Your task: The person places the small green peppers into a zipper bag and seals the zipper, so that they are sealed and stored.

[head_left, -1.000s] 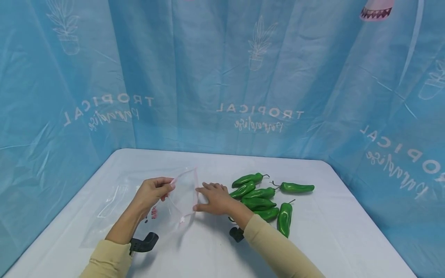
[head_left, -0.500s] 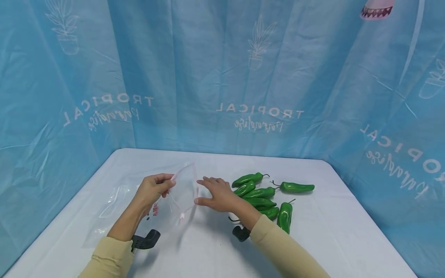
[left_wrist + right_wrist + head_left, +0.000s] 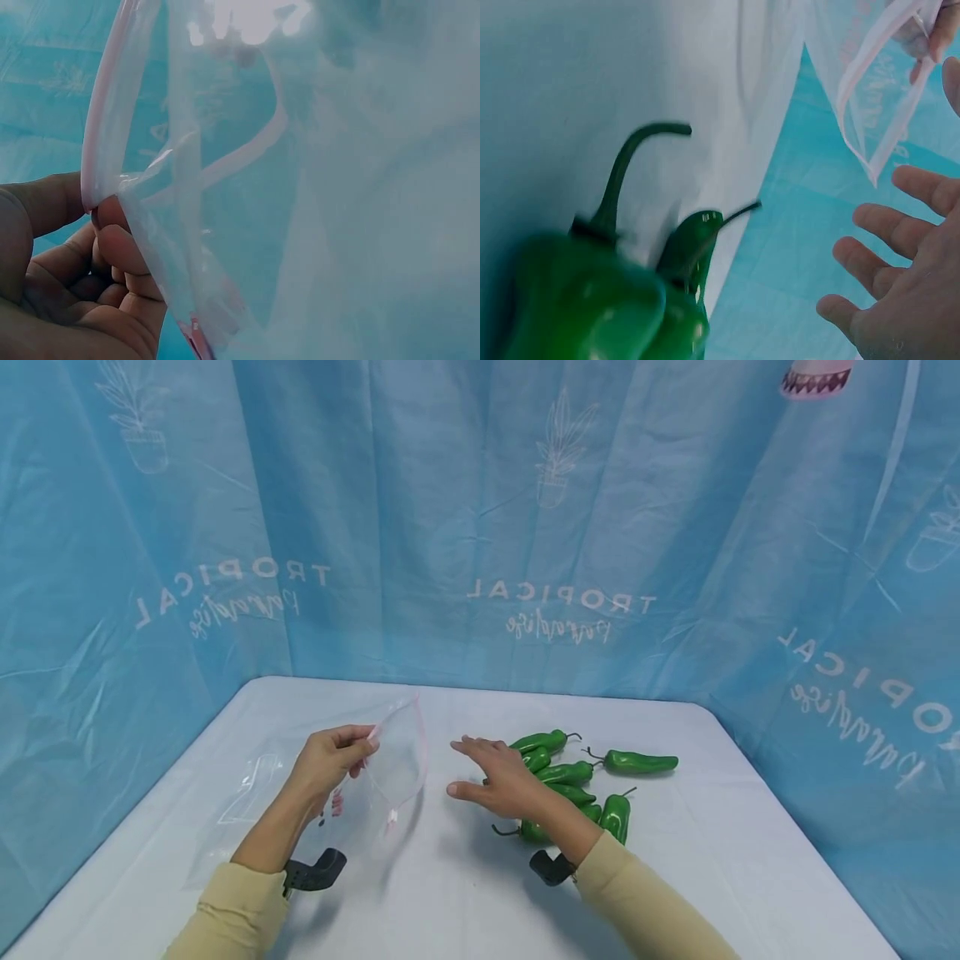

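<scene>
My left hand [image 3: 330, 762] pinches the pink-edged rim of a clear zip bag [image 3: 397, 752] between thumb and fingers. The bag's mouth gapes toward the right, and its body trails left over the table; the left wrist view shows the pinched pink rim [image 3: 94, 150] close up. To the right of the bag, apart from it, my right hand [image 3: 502, 777] hovers with fingers spread and nothing in them. Just beyond that hand lies a pile of green peppers [image 3: 566, 774], partly hidden by the hand and forearm. Their stems and glossy skins [image 3: 585, 300] loom large in the right wrist view.
Two green peppers lie a little apart from the pile: one pepper [image 3: 637, 762] at the far right and one pepper [image 3: 616, 817] nearer me. A white table [image 3: 720, 860] carries everything, with a blue printed curtain [image 3: 450, 527] behind and at both sides.
My right hand has left the bag's rim and moved right, toward the peppers. The bag's mouth has widened and its upper corner has risen slightly. My left hand keeps its pinch, almost in place.
</scene>
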